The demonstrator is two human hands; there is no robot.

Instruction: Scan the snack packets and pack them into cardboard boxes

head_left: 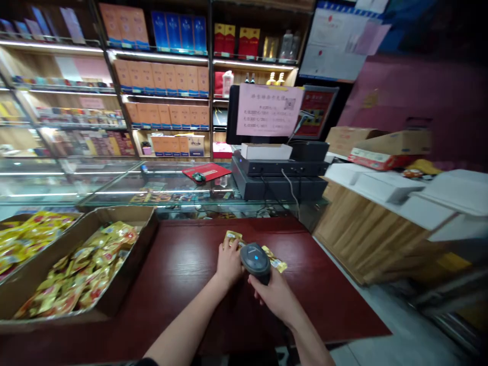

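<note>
Gold foil sachet, crinkled, lies pinched under the closed fingers of my left hand on the dark red wooden counter. My right hand wraps fully around a black handheld barcode scanner, just above the sachet. Nearby: cardboard tray of matching sachets. Risk: slick foil sliding free if that pinch loosens; scanner dropped if the wrap slackens.

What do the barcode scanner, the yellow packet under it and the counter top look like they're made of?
The barcode scanner looks like dark moulded plastic with a soft sheen. The yellow packet seems to be glossy metallised film, going by its crinkled glints. The counter top looks like red-brown lacquered wood, showing grain under a gloss, though it could be laminate.
</note>
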